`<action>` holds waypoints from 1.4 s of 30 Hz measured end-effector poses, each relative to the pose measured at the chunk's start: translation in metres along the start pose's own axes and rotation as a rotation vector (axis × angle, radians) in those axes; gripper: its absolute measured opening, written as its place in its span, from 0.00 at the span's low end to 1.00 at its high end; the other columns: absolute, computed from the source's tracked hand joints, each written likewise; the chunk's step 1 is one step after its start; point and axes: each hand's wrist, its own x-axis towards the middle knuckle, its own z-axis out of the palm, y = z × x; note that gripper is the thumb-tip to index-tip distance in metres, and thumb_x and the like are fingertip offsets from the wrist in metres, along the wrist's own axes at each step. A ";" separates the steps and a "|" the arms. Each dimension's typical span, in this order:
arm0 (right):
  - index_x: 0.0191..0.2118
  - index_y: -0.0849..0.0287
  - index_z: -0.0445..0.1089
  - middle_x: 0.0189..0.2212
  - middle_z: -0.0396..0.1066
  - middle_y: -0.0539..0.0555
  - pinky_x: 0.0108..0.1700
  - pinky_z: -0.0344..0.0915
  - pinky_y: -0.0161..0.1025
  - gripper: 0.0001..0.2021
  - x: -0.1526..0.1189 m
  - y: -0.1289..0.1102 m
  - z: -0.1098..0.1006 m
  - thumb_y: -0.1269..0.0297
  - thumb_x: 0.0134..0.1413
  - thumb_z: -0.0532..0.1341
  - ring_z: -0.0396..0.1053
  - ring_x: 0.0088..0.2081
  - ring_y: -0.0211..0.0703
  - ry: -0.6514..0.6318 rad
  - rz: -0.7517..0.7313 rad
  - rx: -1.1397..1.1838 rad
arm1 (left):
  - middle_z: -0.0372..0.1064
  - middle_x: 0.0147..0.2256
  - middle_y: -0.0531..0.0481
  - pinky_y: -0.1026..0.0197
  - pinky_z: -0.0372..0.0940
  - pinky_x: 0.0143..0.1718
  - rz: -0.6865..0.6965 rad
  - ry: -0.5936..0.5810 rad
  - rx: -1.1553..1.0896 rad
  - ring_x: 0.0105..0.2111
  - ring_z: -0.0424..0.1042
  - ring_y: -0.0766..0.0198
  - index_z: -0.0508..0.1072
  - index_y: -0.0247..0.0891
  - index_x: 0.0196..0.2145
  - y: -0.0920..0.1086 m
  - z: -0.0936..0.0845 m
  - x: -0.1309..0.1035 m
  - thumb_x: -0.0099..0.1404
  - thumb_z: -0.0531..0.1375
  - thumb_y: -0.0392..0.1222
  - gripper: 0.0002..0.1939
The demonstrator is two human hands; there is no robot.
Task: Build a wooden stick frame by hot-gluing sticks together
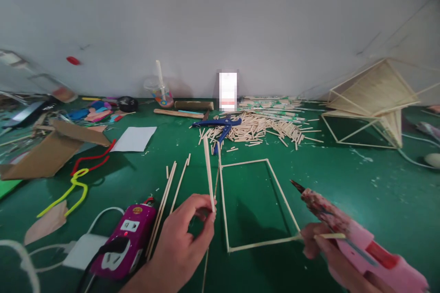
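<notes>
My left hand pinches a thin wooden stick near its lower end. The stick leans up and away from me, left of a rectangular frame of sticks on the green table. On the right, my right hand is closed around a pink hot glue gun, its dark, dirty nozzle pointing up and left over the table. A short piece of stick shows at those fingers, close to the frame's near right corner; whether the fingers touch the frame I cannot tell.
Several long sticks lie beside a purple power strip on the left. Blue cutters rest against a pile of short sticks. A stick-built model stands at back right, and a phone leans on the wall.
</notes>
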 end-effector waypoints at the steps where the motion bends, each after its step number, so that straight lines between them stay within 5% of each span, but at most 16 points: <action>1: 0.47 0.52 0.73 0.24 0.74 0.51 0.27 0.72 0.38 0.20 0.000 -0.001 0.001 0.48 0.51 0.60 0.72 0.21 0.45 -0.017 0.021 -0.001 | 0.72 0.36 0.55 0.68 0.69 0.37 0.001 -0.001 0.001 0.33 0.73 0.69 0.68 0.43 0.39 0.000 0.000 0.000 0.63 0.57 0.33 0.07; 9: 0.52 0.51 0.71 0.23 0.75 0.49 0.17 0.60 0.31 0.24 0.011 -0.017 0.015 0.47 0.50 0.60 0.64 0.19 0.37 -0.016 0.176 -0.087 | 0.72 0.34 0.57 0.69 0.68 0.35 0.000 0.001 0.047 0.32 0.73 0.69 0.68 0.45 0.38 0.002 -0.008 -0.002 0.63 0.58 0.35 0.06; 18: 0.40 0.59 0.76 0.28 0.77 0.54 0.18 0.53 0.34 0.23 0.035 -0.015 0.028 0.44 0.48 0.62 0.56 0.17 0.35 -0.080 0.265 -0.019 | 0.72 0.35 0.55 0.67 0.68 0.34 -0.026 -0.036 0.116 0.31 0.72 0.67 0.69 0.44 0.40 -0.007 -0.008 0.005 0.62 0.56 0.34 0.09; 29: 0.41 0.57 0.76 0.28 0.77 0.55 0.19 0.55 0.35 0.23 0.031 -0.024 0.025 0.43 0.47 0.62 0.58 0.19 0.38 -0.009 0.299 -0.065 | 0.69 0.36 0.53 0.66 0.66 0.34 -0.135 -0.186 0.062 0.32 0.70 0.67 0.68 0.44 0.38 -0.010 -0.002 0.007 0.67 0.54 0.37 0.05; 39: 0.49 0.52 0.71 0.31 0.79 0.56 0.17 0.61 0.38 0.28 0.016 -0.024 0.008 0.40 0.45 0.61 0.70 0.22 0.47 0.071 0.346 -0.126 | 0.70 0.38 0.52 0.65 0.67 0.34 -0.073 -0.229 0.057 0.32 0.71 0.66 0.68 0.43 0.38 -0.008 0.002 0.006 0.66 0.53 0.35 0.06; 42: 0.44 0.51 0.74 0.31 0.79 0.55 0.16 0.62 0.38 0.25 0.012 -0.022 0.005 0.39 0.46 0.60 0.70 0.21 0.46 0.100 0.366 -0.144 | 0.72 0.40 0.51 0.65 0.68 0.35 -0.051 -0.234 0.061 0.32 0.72 0.67 0.68 0.44 0.39 -0.008 0.004 0.005 0.65 0.53 0.34 0.08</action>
